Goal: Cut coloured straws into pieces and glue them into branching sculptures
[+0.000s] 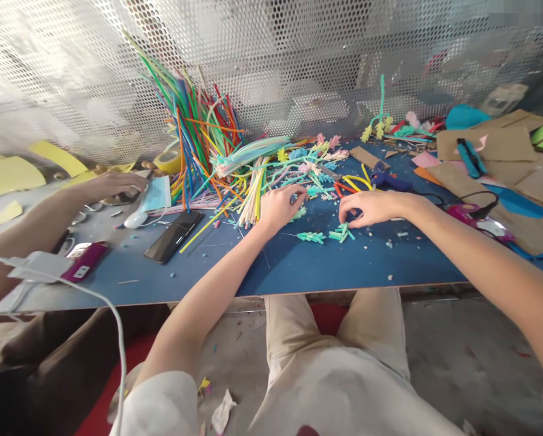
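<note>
My left hand (280, 209) rests over the blue table, thumb and fingers curled together in a pinch. What is in it, if anything, I cannot make out. Close beside its fingertips lies a small green pipe-cleaner piece (300, 214). My right hand (366, 208) reaches down with its fingertips closed on a short green pipe-cleaner piece, at the top of a small pile of cut green pieces (342, 233). Just left of that pile lies a leaf-shaped green pipe-cleaner cluster (311, 237). Beyond my left hand, a bundle of pale pipe cleaners (253, 194) points toward me.
Tall multicoloured pipe cleaners (189, 133) lean on the perforated metal screen (299, 72). A black phone (174, 237) lies left. Another person's hand (123, 184) is by a blue mask (157, 194). A purple glue gun (389, 178) and cardboard (485, 145) are on the right.
</note>
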Demonstrator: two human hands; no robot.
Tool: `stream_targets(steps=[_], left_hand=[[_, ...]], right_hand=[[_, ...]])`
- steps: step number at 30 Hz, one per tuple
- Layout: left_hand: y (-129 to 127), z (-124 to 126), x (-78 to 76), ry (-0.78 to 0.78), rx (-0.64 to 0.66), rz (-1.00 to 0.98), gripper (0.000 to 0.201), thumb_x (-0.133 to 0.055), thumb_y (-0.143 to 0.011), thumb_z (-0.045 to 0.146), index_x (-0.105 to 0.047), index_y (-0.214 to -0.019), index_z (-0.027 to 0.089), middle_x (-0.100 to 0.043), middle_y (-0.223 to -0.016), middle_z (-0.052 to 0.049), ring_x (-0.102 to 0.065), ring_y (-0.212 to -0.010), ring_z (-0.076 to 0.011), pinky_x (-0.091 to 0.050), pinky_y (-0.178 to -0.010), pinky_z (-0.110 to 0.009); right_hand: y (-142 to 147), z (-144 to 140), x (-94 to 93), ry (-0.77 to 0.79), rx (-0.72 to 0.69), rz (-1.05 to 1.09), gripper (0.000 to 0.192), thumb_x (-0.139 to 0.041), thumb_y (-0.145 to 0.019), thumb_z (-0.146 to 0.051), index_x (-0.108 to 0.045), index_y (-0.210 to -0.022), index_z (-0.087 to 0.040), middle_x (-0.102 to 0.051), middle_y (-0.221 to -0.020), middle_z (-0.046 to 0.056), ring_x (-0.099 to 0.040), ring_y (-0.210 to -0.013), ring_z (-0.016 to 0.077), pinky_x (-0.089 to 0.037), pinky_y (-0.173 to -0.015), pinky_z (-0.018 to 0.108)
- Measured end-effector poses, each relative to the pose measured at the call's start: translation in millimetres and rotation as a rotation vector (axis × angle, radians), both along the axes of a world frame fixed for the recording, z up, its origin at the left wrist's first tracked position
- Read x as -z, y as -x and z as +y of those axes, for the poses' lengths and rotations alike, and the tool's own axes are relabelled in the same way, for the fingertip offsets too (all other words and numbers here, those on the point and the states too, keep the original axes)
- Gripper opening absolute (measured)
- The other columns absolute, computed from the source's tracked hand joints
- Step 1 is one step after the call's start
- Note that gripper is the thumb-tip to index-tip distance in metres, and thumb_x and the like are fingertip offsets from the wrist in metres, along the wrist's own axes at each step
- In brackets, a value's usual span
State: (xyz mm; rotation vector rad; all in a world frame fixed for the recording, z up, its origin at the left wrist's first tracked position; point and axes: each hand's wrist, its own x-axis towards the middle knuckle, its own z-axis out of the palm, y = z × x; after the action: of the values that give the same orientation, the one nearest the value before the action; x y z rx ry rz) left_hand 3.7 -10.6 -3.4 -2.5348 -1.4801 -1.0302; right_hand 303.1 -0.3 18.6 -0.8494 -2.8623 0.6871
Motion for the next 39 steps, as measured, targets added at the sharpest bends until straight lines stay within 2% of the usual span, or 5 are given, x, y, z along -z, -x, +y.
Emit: stream_targets(steps=[3,10,18,24,39], left_hand=[[0,1,1.1,-0.004,-0.009,0.002,0.017,-0.065,-0.101,0.035,-0.08,-0.105,0.028,-0.082,-0.101,0.0,-0.072,-0.072,-0.0161,-0.045,-0.068,-0.027],[-1,3,4.5,0.006,-0.006,-0.003,0.017,-0.065,-0.1,0.036,-0.079,-0.105,0.028,-0.082,-0.1,-0.001,-0.072,-0.071,-0.0161,-0.046,-0.067,-0.027],[-2,-1,1.6,0.016,-0.025,-0.009,0.017,-0.065,-0.1,0.037,-0.079,-0.102,0.029,-0.081,-0.094,0.0,-0.071,-0.071,-0.0155,-0.043,-0.064,-0.026],[-3,-1,1.6,0.019,0.003,-0.009,0.017,-0.064,-0.1,0.036,-0.078,-0.103,0.028,-0.082,-0.098,0.0,-0.071,-0.072,-0.0152,-0.045,-0.068,-0.026],[-6,-3,-0.4,0.036,-0.019,0.003,0.016,-0.065,-0.099,0.036,-0.079,-0.102,0.03,-0.082,-0.096,0.002,-0.071,-0.075,-0.0157,-0.045,-0.068,-0.026]], right_hand=[[0,1,-3.7,0.043,0.036,-0.039,0.008,-0.072,-0.086,-0.03,-0.079,-0.088,-0.026,-0.077,-0.087,0.0,-0.068,-0.075,0.018,-0.05,-0.069,0.031],[-9,1,1.3,0.028,0.153,0.073,0.025,-0.067,-0.094,-0.047,-0.075,-0.095,-0.024,-0.076,-0.082,0.0,-0.065,-0.068,0.0159,-0.046,-0.065,0.03],[-6,-2,14.2,-0.05,0.214,0.125,0.024,-0.064,-0.096,-0.043,-0.075,-0.096,-0.021,-0.075,-0.081,0.001,-0.063,-0.064,0.0155,-0.046,-0.066,0.031],[-8,-2,18.9,-0.178,0.192,0.203,0.028,-0.058,-0.1,-0.04,-0.078,-0.102,-0.021,-0.079,-0.097,0.006,-0.071,-0.083,0.0201,-0.051,-0.077,0.035],[-11,4,28.1,-0.302,0.131,0.232,0.029,-0.059,-0.1,-0.041,-0.082,-0.101,-0.023,-0.08,-0.104,0.007,-0.074,-0.099,0.0252,-0.055,-0.093,0.04]])
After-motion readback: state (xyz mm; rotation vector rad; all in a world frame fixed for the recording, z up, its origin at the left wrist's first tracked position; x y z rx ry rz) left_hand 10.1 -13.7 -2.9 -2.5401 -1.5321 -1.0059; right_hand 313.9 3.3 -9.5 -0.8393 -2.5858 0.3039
